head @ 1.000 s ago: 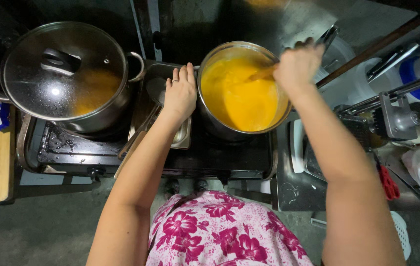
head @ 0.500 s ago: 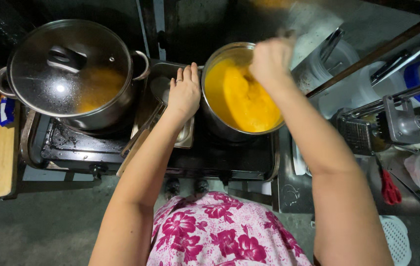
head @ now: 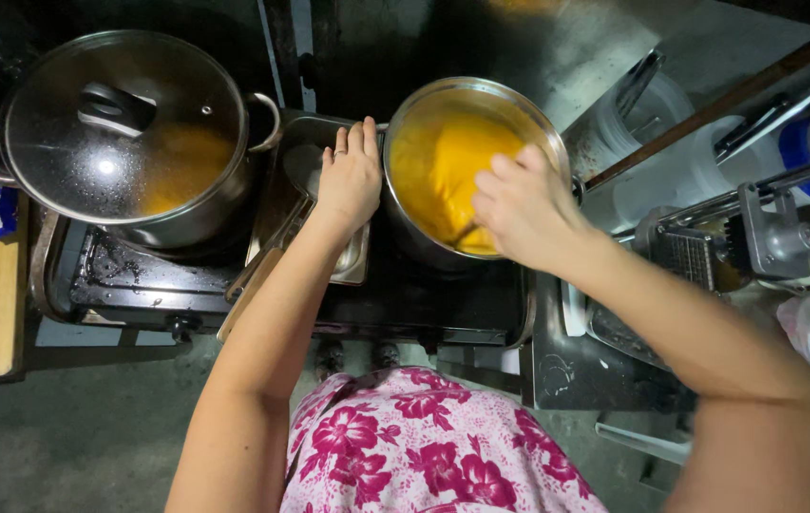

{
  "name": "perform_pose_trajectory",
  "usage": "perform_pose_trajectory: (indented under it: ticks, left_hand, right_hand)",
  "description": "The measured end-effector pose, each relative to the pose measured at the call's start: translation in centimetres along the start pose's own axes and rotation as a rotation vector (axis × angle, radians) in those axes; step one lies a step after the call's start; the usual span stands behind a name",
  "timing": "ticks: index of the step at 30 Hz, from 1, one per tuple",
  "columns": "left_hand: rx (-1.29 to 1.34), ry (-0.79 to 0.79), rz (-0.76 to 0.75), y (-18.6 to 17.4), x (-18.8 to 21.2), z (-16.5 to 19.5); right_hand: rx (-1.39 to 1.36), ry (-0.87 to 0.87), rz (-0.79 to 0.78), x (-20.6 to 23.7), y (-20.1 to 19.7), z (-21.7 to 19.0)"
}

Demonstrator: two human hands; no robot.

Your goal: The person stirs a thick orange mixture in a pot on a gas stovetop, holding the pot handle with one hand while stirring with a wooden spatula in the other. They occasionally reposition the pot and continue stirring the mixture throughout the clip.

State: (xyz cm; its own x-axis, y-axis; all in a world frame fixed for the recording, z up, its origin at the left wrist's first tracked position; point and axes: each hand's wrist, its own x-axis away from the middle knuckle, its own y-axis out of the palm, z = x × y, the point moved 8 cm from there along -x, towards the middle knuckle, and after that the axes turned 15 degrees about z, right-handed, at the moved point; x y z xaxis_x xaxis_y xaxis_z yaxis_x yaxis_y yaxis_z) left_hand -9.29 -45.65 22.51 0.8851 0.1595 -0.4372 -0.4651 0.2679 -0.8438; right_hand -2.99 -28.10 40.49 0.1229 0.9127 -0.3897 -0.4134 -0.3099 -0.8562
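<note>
Two pots sit on the black stove. One pot is open and full of thick yellow soup; it stands on the right burner, just in front of the person. The other, a big pot, is off to the left with a glass lid on it.

Over the open pot, the right hand has its fingers curled shut around a stirring tool. Only a small bit of the tool shows, dipping into the soup. Beside that pot, the left hand lies flat, fingers straight and close together, touching its side and resting over a small metal tray.

I think the open pot is heavy and hot, and the soup would slosh if tipped. Its metal looks smooth and slippery. It would be safest to hold by the rim handles with both hands.
</note>
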Motion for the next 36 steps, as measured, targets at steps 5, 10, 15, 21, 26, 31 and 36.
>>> perform_pose_trajectory:
  ticks: [5,10,15,21,26,31,36]
  left_hand:
    - [0.006,-0.005,0.016,0.6,-0.4,-0.3]
    - [0.011,-0.020,0.036,1.1,-0.6,-0.1]
    - [0.002,-0.032,0.017,1.2,-0.7,0.2]
    - [-0.009,-0.050,-0.036,1.4,-0.7,0.7]
    - [0.004,-0.034,-0.018,1.2,-0.7,1.0]
    - [0.001,-0.049,-0.056,1.3,-0.6,1.1]
    - [0.008,-0.025,-0.028,1.0,-0.6,1.1]
  right_hand:
    - [0.033,-0.145,-0.139,1.9,0.4,1.1]
    - [0.124,-0.154,0.066,0.7,2.2,3.8]
    - [0.145,-0.120,0.145,-1.1,5.8,7.6]
    - [0.263,-0.090,0.173,-1.7,8.5,9.5]
    - [0.221,-0.082,0.160,-0.1,6.6,8.1]
    - [0.186,-0.105,0.112,1.7,3.1,4.9]
    - [0.079,-0.085,0.004,3.4,0.5,2.3]
